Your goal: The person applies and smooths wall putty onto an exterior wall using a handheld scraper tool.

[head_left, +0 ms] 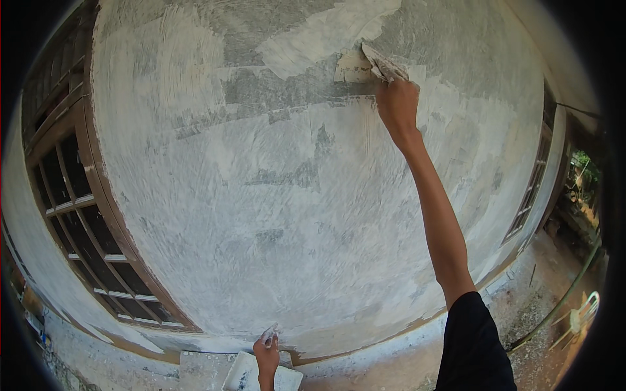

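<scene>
Two bare hands show in the head view, and both are busy by a big gray wall (261, 208). The right hand (398, 104) is high up, right of the middle. Its fingers are curled tight around a flat scraper (386, 65), which is messy with pale paste. The scraper is at the wall, just right of a thick, creamy patch of paste (326, 39). I cannot tell if its whole edge touches the wall. The right arm is stretched out long, and a black sleeve (473, 345) covers the top part of it.

The left hand (266, 357) is low down, left of the middle. Its fingers are closed around a small tool (269, 334) with white smears on it. It is too small to tell what kind of tool it is. Behind and below this hand is a white tray (290, 379), near the foot of the wall.

Thin white paste covers much of the wall, and darker gray spots peek through. On the left is a brown window (98, 228) with many little panes. Far off to the right is one more window (531, 182). Near it, lower down, is dusty ground (521, 319).
</scene>
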Demonstrator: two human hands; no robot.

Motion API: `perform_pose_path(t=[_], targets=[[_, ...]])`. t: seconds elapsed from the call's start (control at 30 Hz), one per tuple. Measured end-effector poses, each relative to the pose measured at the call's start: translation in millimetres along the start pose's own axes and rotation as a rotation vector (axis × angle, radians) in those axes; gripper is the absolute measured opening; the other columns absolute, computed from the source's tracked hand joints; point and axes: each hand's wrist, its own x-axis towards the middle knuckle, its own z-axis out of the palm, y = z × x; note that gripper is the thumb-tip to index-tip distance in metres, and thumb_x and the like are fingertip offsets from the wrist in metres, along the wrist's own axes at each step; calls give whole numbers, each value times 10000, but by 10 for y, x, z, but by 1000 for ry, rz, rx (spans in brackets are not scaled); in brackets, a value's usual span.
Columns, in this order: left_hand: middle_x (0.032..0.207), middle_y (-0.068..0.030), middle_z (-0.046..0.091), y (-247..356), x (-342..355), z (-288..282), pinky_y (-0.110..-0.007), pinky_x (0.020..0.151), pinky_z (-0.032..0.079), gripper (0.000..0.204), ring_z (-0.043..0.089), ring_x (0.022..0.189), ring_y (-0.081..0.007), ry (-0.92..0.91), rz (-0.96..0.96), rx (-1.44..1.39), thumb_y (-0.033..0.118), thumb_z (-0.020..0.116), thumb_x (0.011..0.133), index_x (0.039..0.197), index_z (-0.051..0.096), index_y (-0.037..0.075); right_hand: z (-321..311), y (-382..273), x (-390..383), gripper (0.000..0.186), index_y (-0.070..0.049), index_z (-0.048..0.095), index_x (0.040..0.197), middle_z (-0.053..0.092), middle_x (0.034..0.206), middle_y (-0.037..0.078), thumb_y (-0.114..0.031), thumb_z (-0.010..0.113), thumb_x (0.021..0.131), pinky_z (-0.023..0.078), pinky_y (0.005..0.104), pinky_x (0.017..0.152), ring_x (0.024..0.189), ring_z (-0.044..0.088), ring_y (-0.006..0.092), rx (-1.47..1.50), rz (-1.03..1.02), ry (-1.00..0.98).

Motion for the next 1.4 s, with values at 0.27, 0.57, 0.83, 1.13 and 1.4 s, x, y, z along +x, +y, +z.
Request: perform_pose_path(t=[0.27, 0.57, 0.83, 1.13, 1.4], targets=[[959, -121, 671, -32, -19, -166, -227, 789, 441, 317, 601, 895, -129, 21, -57, -13, -48, 492, 880, 1184, 582, -54, 322, -963, -689, 269, -22, 654, 960, 655, 781, 186, -22, 524, 724, 406, 485, 826, 729, 623, 350, 51, -111, 64], [1030, -128, 655, 74, -19, -332, -231, 813, 440, 319, 594, 937, -140, 1, -8, 37, -62, 482, 878, 1182, 577, -62, 194, -1084, -998, 215, -15, 642, 982, 669, 927, 166, -58, 540, 798, 386, 423, 891, 881, 634, 284, 70, -239, 46], [1067, -155, 650, 57, -125, -489, -263, 866, 445, 297, 593, 977, -160, 13, -50, 3, -35, 508, 888, 1175, 579, -64, 208, -700, -306, 365, 81, 582, 1097, 618, 936, 269, 48, 479, 748, 475, 484, 750, 852, 600, 411, 187, -36, -20], [1078, -190, 649, 18, -180, -661, -305, 902, 442, 301, 605, 1001, -203, 59, -83, -47, -17, 521, 877, 1167, 587, -63, 718, -1624, -1307, 341, 94, 564, 1089, 597, 1048, 259, 47, 463, 766, 399, 466, 955, 1003, 575, 380, 154, -143, -94], [1057, -190, 658, 70, -277, -862, -301, 872, 450, 293, 610, 960, -195, 94, -85, -38, -5, 524, 878, 1158, 592, -61, -48, -1268, -1035, 293, 89, 588, 1052, 612, 963, 288, 26, 520, 774, 460, 469, 849, 937, 582, 415, 321, -98, 90]])
